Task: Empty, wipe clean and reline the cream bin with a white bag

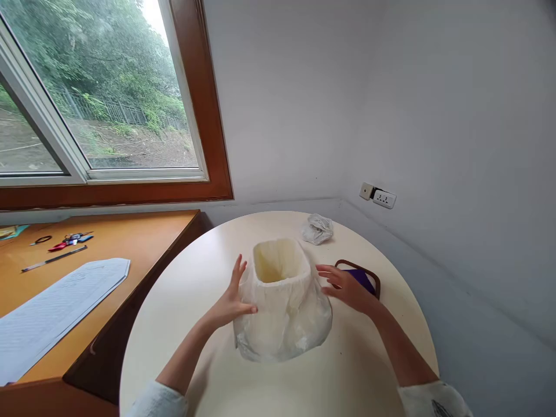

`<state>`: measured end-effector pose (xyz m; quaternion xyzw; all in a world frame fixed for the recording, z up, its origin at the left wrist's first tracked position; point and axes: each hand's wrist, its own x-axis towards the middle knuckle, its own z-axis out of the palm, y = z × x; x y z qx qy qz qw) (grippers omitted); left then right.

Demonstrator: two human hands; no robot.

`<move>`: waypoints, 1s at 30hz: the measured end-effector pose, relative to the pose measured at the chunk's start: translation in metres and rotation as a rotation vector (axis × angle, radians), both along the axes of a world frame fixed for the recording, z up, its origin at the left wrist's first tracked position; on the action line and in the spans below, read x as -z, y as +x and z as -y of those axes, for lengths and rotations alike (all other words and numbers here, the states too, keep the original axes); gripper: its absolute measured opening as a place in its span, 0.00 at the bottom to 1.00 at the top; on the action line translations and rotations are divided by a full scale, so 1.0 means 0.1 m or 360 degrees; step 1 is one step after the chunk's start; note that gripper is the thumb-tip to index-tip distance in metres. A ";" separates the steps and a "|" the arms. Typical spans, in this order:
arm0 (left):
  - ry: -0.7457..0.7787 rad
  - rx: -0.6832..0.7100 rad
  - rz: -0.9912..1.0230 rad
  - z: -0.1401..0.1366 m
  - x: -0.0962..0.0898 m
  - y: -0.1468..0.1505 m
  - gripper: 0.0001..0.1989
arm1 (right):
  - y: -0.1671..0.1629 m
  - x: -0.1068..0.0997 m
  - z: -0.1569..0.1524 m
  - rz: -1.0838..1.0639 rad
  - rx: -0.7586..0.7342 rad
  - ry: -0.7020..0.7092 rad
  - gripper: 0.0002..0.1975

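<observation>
A small cream bin stands upright on the round table, its mouth open toward me. A translucent white plastic bag covers its rim and hangs loosely around its outside, spreading at the bottom. My left hand is at the bag's left side, thumb and fingers spread wide; the thumb appears to touch the plastic. On the other side, my right hand has its fingers stretched toward the bag. Whether those fingertips touch it I cannot tell. Neither hand grips anything.
A crumpled plastic bag lies at the table's back. Behind my right hand is a brown rounded frame with something purple. A wooden desk on the left bears papers, a pen and keys.
</observation>
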<state>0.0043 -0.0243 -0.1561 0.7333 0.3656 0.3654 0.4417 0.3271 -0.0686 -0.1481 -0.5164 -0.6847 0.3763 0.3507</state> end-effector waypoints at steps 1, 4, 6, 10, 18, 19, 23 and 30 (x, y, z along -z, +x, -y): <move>-0.0016 -0.0014 0.0045 -0.01 -0.03 -0.02 0.58 | 0.09 0.00 0.02 0.0068 0.0138 0.0009 0.20; 0.0059 -0.0149 0.0189 -0.03 -0.14 -0.01 0.51 | 0.33 0.08 0.10 0.0436 0.0546 0.0074 0.14; 0.0181 -0.0255 0.0240 0.00 -0.22 0.03 0.42 | 0.43 0.17 0.17 0.0657 0.0640 0.0054 0.12; 0.0432 -0.0400 0.0311 0.06 -0.35 0.11 0.23 | 0.47 0.33 0.24 0.0899 0.0594 0.0009 0.13; 0.0611 -0.0749 0.0335 -0.07 -0.66 0.20 0.10 | 0.37 0.36 0.22 0.1130 0.0544 0.0133 0.13; 0.0611 -0.0772 0.0364 -0.09 -0.71 0.21 0.10 | 0.37 0.35 0.22 0.1159 0.0557 0.0179 0.12; 0.0557 -0.0820 0.0442 -0.13 -0.98 0.24 0.08 | 0.35 0.18 0.30 0.1119 0.0702 0.0395 0.12; 0.0476 -0.0733 0.0461 -0.05 -1.34 0.30 0.08 | 0.06 -0.54 0.33 0.0835 0.0594 0.1058 0.09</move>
